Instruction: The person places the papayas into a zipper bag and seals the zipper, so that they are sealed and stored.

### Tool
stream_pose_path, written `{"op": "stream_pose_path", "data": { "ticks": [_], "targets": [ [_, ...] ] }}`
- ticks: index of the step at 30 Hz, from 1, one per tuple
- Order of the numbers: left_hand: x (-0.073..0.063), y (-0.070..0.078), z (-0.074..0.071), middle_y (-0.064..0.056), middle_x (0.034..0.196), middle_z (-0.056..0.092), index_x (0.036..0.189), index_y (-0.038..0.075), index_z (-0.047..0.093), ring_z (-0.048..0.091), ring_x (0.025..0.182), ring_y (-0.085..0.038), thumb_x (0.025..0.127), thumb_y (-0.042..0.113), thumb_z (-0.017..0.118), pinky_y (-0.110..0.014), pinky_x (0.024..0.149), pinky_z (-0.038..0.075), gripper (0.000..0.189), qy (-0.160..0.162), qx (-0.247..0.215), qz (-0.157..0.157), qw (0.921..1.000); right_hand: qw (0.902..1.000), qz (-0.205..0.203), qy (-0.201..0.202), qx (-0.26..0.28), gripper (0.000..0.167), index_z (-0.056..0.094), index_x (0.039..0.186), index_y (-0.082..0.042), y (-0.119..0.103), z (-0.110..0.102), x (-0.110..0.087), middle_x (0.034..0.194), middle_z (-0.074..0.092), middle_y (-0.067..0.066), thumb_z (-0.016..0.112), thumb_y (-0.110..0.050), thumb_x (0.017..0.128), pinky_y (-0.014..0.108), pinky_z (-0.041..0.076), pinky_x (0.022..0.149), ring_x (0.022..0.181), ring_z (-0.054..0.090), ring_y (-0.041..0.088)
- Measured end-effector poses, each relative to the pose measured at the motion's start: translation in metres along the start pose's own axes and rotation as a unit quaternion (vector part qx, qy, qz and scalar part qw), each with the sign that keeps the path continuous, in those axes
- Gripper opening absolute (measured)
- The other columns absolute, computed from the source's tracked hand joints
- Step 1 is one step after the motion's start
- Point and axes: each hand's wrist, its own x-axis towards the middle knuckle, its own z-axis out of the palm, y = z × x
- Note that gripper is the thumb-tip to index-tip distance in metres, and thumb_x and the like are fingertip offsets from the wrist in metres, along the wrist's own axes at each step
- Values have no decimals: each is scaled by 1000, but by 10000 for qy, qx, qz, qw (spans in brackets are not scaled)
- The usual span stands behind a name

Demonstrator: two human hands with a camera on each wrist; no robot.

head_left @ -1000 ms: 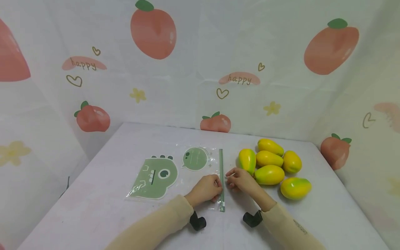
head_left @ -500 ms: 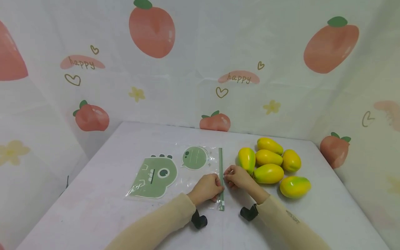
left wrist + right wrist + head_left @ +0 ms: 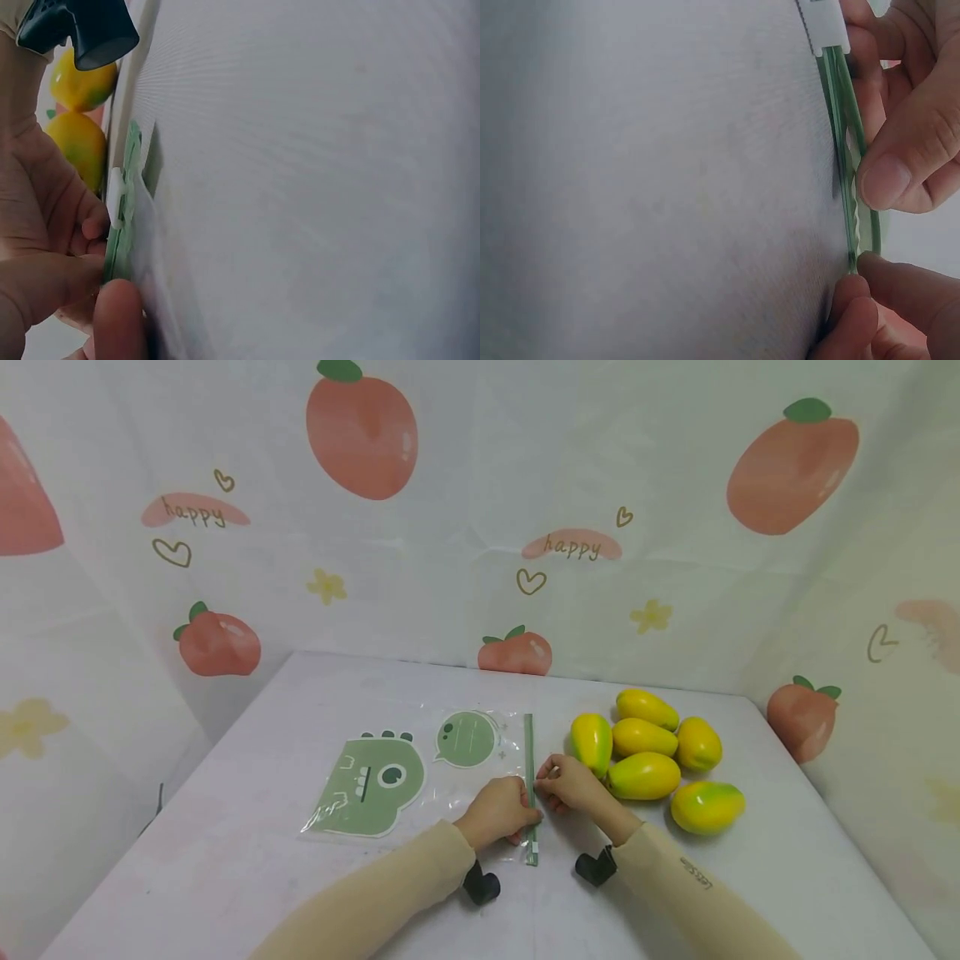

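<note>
A clear slider zip bag (image 3: 390, 777) with a green dinosaur print lies flat on the table, its green zip strip (image 3: 529, 743) on the right side. My left hand (image 3: 497, 810) pinches the strip near its front half, thumb on the edge. Just beyond it, my right hand (image 3: 572, 785) pinches the same edge between thumb and index finger, as the right wrist view shows. There, a narrow gap shows between the two green zip strips (image 3: 841, 135). The white slider (image 3: 825, 26) sits at the strip's front end.
Several yellow-green mango-like fruits (image 3: 643, 777) lie grouped right of the bag, close behind my right hand. The white-covered table (image 3: 225, 860) meets a fruit-print cloth backdrop (image 3: 450, 568). Black wrist-worn cameras (image 3: 596, 866) hang under both sleeves.
My right hand has moved slightly left onto the zip strip and its fingers have closed on it. My left hand has shifted a little right along the edge. The bag and fruits stay put.
</note>
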Motion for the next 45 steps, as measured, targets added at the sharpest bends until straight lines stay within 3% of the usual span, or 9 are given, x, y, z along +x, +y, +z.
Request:
{"op": "stream_pose_path", "data": {
  "ticks": [9,18,28,37,41,45],
  "targets": [
    [0,-1,-3,1,46,51,70,10,51,51,35,-7,82,11,71,-18,40,38,24,-109,-127,-57,9998,9999,5,-32,-157,10,57,95,-7,-4,1,0,70,60,5,65,-11,90,24,52,52,58,56,15],
    [0,-4,0,-2,56,55,76,7,49,55,38,-7,83,1,63,-21,41,49,17,-90,-961,-53,9953,9996,65,10,-268,15,57,94,-7,-1,-2,-2,65,58,5,69,-14,88,23,50,51,54,53,15],
    [-1,-11,-2,-4,62,53,82,3,51,55,41,-10,84,-3,58,-24,42,51,9,-52,-1345,-110,9908,9999,65,-2,-124,15,59,96,-7,-1,1,-2,66,59,4,68,-17,89,24,51,51,55,53,14],
    [-1,-14,-2,-4,60,52,88,1,52,55,43,-11,83,-4,53,-26,45,53,7,-58,-1792,-150,9837,9993,25,-3,382,17,64,100,-1,-2,3,0,76,66,5,67,-13,89,27,56,56,61,61,14],
    [0,-16,-2,-4,58,55,92,0,51,55,41,-11,82,-5,52,-27,43,53,11,51,-1996,0,9799,9987,-15,73,513,16,64,99,0,-1,6,2,72,66,5,67,-11,87,27,55,54,59,62,13],
    [1,-16,-4,-3,62,56,103,4,51,56,43,-11,81,-8,53,-27,42,52,25,131,-1857,259,9822,9984,-26,121,557,16,64,99,0,-1,6,1,71,66,5,67,-10,87,28,55,53,58,62,13]
  ]
}}
